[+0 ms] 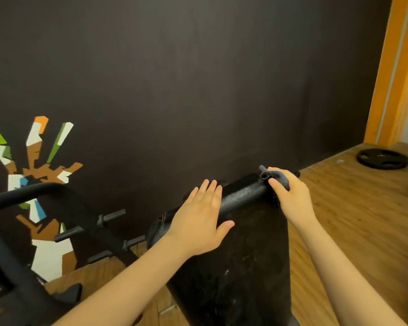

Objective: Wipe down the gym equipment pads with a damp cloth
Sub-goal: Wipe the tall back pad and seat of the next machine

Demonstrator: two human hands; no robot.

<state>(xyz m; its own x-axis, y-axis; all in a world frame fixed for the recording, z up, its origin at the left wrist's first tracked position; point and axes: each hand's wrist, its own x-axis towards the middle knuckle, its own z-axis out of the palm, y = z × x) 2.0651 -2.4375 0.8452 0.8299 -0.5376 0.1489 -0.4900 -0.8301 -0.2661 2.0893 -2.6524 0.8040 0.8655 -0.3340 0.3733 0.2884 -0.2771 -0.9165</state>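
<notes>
While the left hand lies flat on the top edge of the black pad, its fingers straight and close together and its thumb spread toward the pad's face, the right hand grips a grey-blue cloth against the same edge, further to the right. The cloth is bunched small under the curled fingers, with a short end poking out above the knuckles and the thumb pressing on the pad's rounded top corner. Between the two hands runs a bare stretch of the pad's rolled rim, its textured black surface catching a little light. Below both hands the pad's broad face drops away toward the viewer, dark and marked with faint pale smears. Beyond the fingers of both hands stands a dark wall, and off to the left of the left hand it bears a painted burst of orange, green, white and brown shapes. Lower left of that hand, a black metal frame with short pegs crosses the view. Well to the right of the right hand, a black weight plate lies flat on the wooden floor, near an orange wall edge.
</notes>
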